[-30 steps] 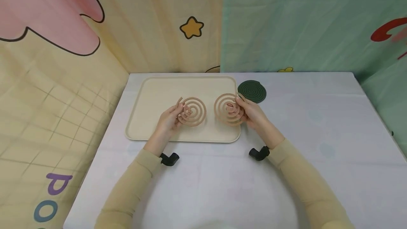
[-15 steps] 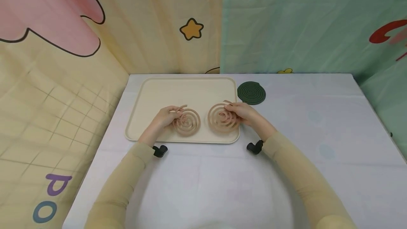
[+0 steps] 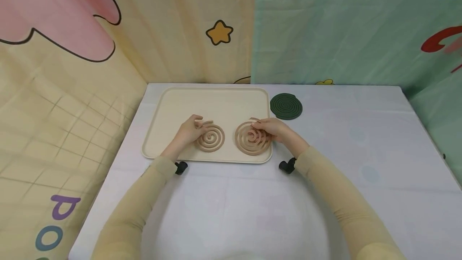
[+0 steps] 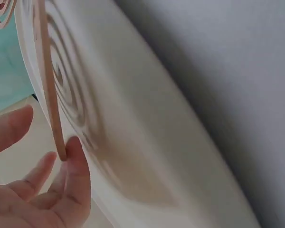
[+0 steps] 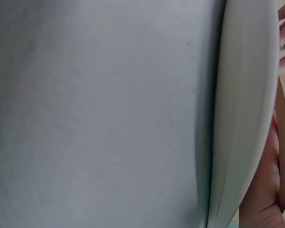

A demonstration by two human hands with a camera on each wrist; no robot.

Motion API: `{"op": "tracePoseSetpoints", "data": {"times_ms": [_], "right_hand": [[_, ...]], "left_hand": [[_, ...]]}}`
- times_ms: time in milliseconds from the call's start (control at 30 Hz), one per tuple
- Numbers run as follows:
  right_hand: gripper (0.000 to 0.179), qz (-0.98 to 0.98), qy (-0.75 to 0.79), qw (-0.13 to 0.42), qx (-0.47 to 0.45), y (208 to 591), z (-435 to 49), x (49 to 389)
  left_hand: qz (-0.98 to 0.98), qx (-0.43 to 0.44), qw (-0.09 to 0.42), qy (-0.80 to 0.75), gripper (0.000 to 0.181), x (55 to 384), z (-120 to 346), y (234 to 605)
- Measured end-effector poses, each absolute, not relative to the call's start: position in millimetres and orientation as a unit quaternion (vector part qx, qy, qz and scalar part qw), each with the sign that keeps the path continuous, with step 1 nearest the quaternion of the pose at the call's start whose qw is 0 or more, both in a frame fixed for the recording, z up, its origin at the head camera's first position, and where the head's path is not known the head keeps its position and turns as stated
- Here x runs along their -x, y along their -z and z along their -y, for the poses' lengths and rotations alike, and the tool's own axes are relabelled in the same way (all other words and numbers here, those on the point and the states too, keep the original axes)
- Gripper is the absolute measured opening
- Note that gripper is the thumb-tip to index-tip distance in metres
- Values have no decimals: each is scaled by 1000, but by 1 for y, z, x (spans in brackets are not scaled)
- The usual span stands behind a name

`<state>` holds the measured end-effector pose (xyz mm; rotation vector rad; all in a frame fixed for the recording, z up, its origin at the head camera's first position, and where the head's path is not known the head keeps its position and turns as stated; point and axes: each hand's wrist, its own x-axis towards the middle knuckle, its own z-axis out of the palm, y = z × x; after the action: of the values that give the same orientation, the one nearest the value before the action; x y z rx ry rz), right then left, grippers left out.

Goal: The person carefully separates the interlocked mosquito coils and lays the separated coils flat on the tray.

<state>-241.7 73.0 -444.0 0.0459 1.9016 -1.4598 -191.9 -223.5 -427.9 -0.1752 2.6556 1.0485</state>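
Two light-brown mosquito coils are over the cream tray point(image 3: 216, 95) in the head view. At the left coil point(image 3: 211, 139), my left hand point(image 3: 189, 130) has its thumb lifted away. In the left wrist view that coil point(image 4: 50, 90) appears edge-on, its rim touching a fingertip point(image 4: 76, 147), with its shadow on the tray. My right hand point(image 3: 276, 128) holds the right coil point(image 3: 245, 147) by its outer side, thumb on top and fingers beneath, showing through the gaps. The right wrist view catches only part of that hand point(image 5: 263, 190) and the coil's edge point(image 5: 283, 152).
A dark green coil point(image 3: 286, 106) lies on the white-covered table point(image 3: 231, 204), just right of the tray's far right corner. Patterned curtains point(image 3: 306, 31) hang behind and to the left. The tray's raised near rim point(image 5: 242, 104) runs close below the right hand.
Both hands have come nearer and somewhat left, lowering the coils toward the tray. My left thumb and fingers have spread from their pinch on the left coil. The green coil stays put.
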Motion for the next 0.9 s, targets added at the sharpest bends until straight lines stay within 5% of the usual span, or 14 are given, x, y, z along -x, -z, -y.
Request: {"op": "tracePoseSetpoints", "data": {"times_ms": [433, 900], "right_hand": [[38, -744, 576, 339, -29, 445, -66, 238], [39, -874, 450, 176, 59, 442, -68, 234]], "left_hand": [[-953, -61, 173, -242, 97, 177, 219, 433], [-955, -64, 149, -247, 99, 175, 219, 440]]}}
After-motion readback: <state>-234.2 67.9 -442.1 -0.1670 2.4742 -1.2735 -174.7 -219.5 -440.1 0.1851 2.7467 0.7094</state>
